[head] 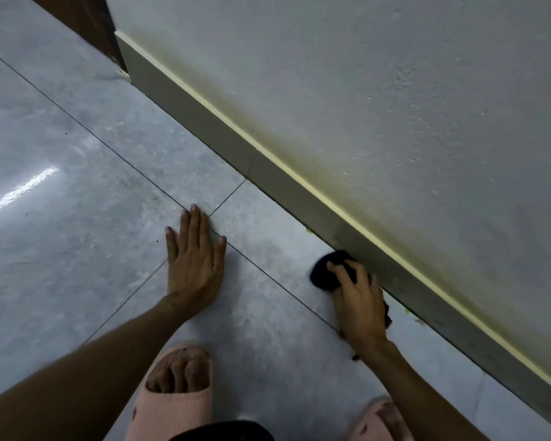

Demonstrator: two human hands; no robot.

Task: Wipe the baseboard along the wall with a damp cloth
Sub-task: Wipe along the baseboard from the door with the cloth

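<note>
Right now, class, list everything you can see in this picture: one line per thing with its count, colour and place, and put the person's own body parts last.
Grey marbled floor tiles: several, pale grey with dark grout lines, left and bottom.
Grey baseboard with cream top strip: one, runs diagonally from upper left to lower right.
Textured wall: one, off-white, yellowish above the baseboard.
Dark brown wooden panel: one, upper left corner.
Dark cloth: one, black or navy, pressed to the foot of the baseboard.
Pink slide sandals: two, bottom centre and bottom right.
Left hand: flat on the floor, fingers spread.
Right hand: fingers on the cloth.
</note>
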